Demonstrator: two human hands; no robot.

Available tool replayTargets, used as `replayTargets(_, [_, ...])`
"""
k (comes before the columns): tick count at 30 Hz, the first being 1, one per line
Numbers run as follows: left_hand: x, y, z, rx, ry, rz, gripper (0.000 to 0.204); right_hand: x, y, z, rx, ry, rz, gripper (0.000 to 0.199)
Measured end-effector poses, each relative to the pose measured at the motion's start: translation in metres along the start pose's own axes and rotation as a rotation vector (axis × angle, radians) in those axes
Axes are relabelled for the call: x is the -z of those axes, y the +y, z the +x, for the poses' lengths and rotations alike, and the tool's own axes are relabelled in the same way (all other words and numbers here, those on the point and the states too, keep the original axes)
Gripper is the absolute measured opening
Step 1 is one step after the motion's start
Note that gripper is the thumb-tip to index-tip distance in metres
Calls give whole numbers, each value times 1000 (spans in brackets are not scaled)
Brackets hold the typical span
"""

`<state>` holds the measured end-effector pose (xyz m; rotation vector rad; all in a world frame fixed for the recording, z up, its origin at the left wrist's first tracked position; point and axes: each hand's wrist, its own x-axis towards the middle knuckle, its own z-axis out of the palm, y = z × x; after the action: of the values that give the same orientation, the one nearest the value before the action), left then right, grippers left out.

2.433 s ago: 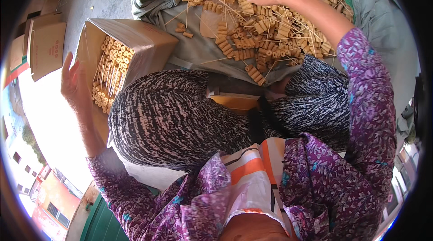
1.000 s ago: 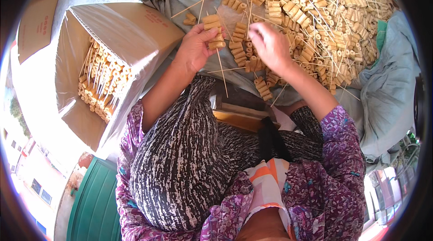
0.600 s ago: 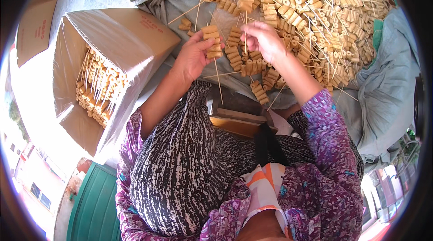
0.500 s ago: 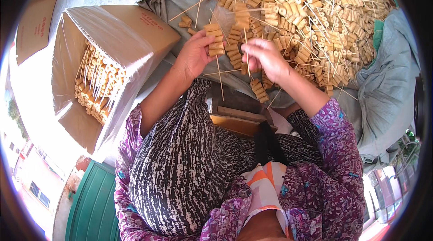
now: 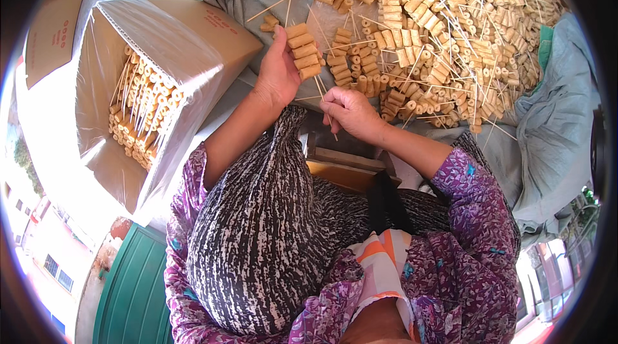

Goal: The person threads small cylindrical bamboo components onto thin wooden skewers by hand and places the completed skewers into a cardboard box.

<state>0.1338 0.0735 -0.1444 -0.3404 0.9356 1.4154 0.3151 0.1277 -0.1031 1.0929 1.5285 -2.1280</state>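
My left hand (image 5: 278,75) is closed around skewers of tan, ridged tube-shaped rolls (image 5: 304,51), held upright over my knee. The thumb lies along the side of the rolls. Thin wooden sticks (image 5: 320,88) come out below them, at least two side by side. Lower and to the right, my right hand (image 5: 351,112) pinches these sticks, with one tip poking out under its fingers. Beyond both hands spreads a large heap of similar skewers (image 5: 444,41), their sticks pointing every way. How many skewers my left hand holds is partly hidden.
On the left, an open cardboard box (image 5: 187,28) with a clear plastic liner holds stacked skewers (image 5: 145,109). Grey cloth (image 5: 550,131) lies under and around the heap. A wooden piece (image 5: 341,175) sits between my legs. A green panel (image 5: 135,286) is at the lower left.
My right hand has brought its skewer left and down from beside the heap, against the one in my left hand. Its fingers now grip the sticks below the rolls.
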Motion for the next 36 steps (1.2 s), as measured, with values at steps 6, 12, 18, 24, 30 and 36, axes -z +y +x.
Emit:
replayTargets(6, [-5,-6,-1,-96,41,213,37,11,5,1,35,45,-97,18])
replayTargets(12, [0,-3,0,-102,-29,176,35,72,-13,36,452,504,-1214,14])
replayTargets(18, [-8,-2,-1,-117,-82,141,40,93,-1,54,448,491,-1664,15])
replayTargets(24, [6,-4,-2,-43,-66,75,42,86,-40,15,856,447,-1761,8])
replayTargets(30, [-8,-4,-2,84,-116,-42,51,37,-77,-11,1534,189,-1360,19])
replayTargets(36, [-20,-1,-7,50,-188,23,55,22,-57,6,1323,-57,-1619,13])
